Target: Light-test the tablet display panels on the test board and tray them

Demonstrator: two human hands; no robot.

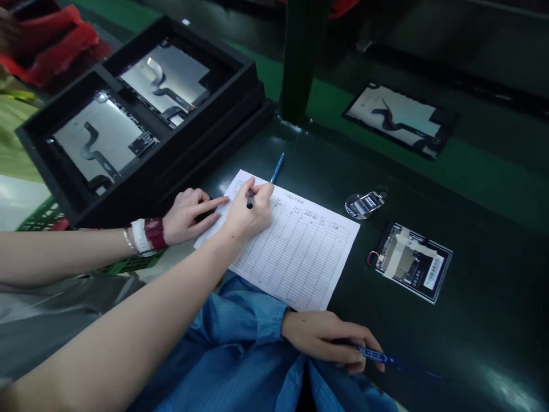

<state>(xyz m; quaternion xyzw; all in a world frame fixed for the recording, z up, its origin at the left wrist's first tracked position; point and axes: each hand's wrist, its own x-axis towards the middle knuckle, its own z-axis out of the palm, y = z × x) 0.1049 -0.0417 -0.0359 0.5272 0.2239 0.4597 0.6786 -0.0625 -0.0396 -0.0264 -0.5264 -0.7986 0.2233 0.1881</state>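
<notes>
My left hand (330, 337), in a blue sleeve, is low in the middle of the head view, at the table's near edge. Its fingers are closed around a slim blue pen (377, 356) with white markings, whose far end blurs into the dark tabletop. My right hand is out of view. Just beyond my left hand lies a printed form (295, 246) with a ruled table. Another person's bare arms reach in from the left. That person's right hand (251, 212) holds a black pen (250, 199) over the form, while their left hand (189, 217) rests at its left edge.
Black trays (210, 109) at upper left hold screen panels with flex cables. Another panel (394, 120) lies at upper right. A shiny metal piece (366, 204) and a circuit assembly (414, 261) lie right of the form. A blue pen (278, 167) touches its top edge. A dark post (299, 63) stands behind.
</notes>
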